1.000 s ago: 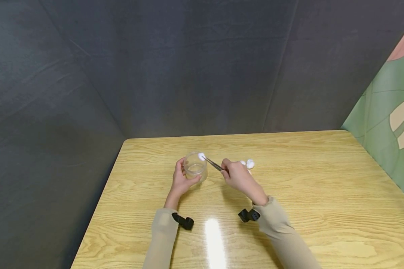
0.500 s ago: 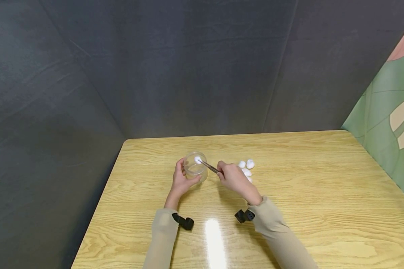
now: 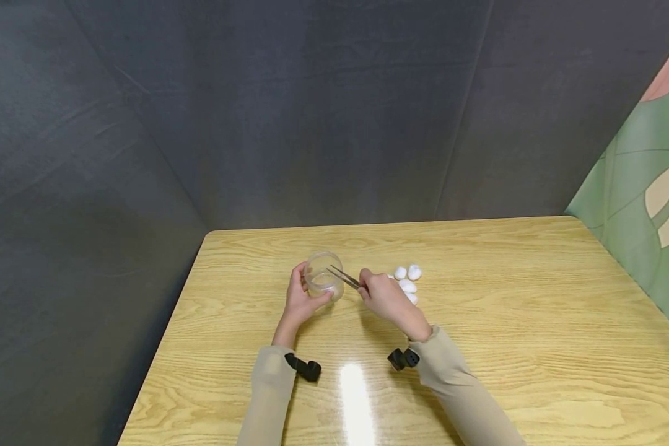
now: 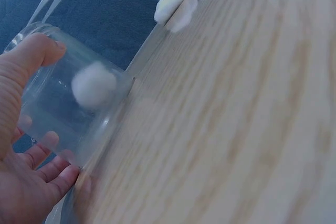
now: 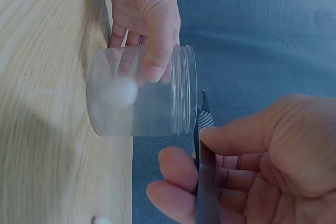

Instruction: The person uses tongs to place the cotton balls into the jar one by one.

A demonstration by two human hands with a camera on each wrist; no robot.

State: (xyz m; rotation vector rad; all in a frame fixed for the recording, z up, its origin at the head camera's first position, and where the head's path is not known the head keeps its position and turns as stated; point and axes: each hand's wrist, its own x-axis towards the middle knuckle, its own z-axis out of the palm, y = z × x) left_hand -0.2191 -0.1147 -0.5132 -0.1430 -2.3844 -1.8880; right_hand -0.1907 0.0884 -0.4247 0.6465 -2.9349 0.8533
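Note:
My left hand [image 3: 299, 302] grips a clear plastic jar [image 5: 157, 119] from its left side, thumb on the near wall and fingers around the far side. The jar stands upright on the table, with its threaded mouth uncovered. Low inside it, a white cotton ball [image 4: 94, 86] shows slightly blurred through the wall. Metal tweezers [image 3: 345, 279] are pinched in my right hand [image 3: 390, 300], just right of the jar. Their tips are spread apart over the mouth, with nothing between them.
Several white cotton balls [image 3: 407, 285] lie grouped on the wooden table [image 3: 507, 310], right behind my right hand. A dark curtain [image 3: 334, 124] borders the table's back and left. A leaf-patterned panel [image 3: 641, 204] stands at the right.
The tweezers have moved left and over the jar, then parted their tips. The cotton ball they held has dropped inside. My left hand and the jar have stayed put.

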